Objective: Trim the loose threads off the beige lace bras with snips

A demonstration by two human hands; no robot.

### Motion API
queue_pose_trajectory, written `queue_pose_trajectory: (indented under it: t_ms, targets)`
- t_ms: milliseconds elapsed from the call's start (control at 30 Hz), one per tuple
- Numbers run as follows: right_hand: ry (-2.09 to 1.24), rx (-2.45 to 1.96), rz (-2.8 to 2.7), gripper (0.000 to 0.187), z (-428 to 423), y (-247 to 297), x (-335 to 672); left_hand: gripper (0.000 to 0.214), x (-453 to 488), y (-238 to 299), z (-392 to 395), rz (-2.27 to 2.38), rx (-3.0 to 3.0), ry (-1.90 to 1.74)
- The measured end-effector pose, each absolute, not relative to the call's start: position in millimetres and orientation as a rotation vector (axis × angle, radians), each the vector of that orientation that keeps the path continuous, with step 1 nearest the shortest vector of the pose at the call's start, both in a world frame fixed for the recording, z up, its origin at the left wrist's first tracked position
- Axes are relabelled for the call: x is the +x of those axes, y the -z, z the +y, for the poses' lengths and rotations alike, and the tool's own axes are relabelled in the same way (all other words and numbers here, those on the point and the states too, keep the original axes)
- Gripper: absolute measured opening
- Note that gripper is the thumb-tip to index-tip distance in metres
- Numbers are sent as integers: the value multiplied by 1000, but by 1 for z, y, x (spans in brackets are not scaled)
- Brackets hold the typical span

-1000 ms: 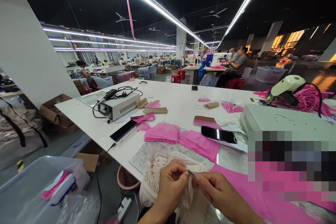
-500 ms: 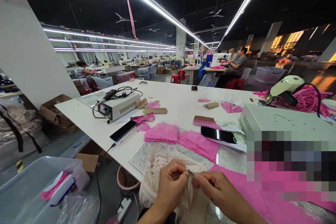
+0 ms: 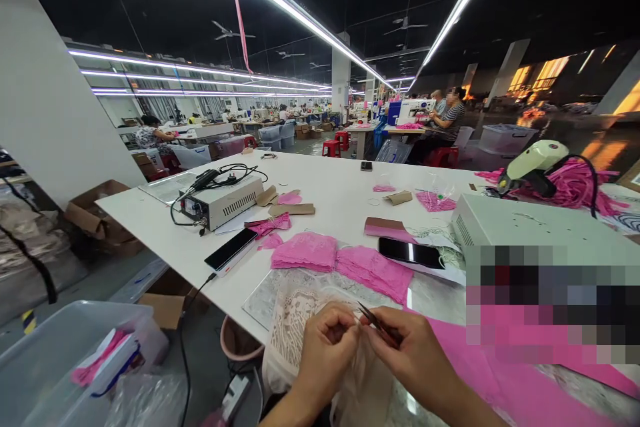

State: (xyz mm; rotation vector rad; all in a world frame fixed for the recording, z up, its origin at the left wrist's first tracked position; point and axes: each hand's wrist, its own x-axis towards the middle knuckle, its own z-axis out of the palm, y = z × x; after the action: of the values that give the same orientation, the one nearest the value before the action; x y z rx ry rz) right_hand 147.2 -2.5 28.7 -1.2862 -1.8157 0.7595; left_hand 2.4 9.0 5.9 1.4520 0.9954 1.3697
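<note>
Left hand (image 3: 327, 333) pinching the cream lace piece (image 3: 300, 320), right hand (image 3: 410, 353) closed on small tweezers (image 3: 377, 321), just in front of the pink lace stacks (image 3: 345, 260).

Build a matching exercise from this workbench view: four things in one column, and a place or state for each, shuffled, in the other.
1. small snips
2. beige lace
3. black phone
4. pink lace stacks

A. lying screen-up on papers
B. pinched in the left hand
C. held in the right hand
D. side by side on the white table

Pairs: 1-C, 2-B, 3-A, 4-D
</note>
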Motion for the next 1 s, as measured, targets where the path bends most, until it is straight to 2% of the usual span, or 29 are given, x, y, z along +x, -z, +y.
queue_pose_trajectory:
  t_ms: [267,500,700,1000]
  targets:
    - [-618,-1337,-1911,26,4,-28,142,15,3,-10,5,1029,1668,-1388]
    - [-1127,-1257,-1584,10,12,-24,140,16,4,-10,6,987,1565,-1392]
    - [-1293,-1224,-1515,10,19,-17,141,11,0,-9,8,931,1354,-1314]
    - [-958,-1325,-1690,19,7,-29,139,13,-2,-12,3,1137,1603,-1317]
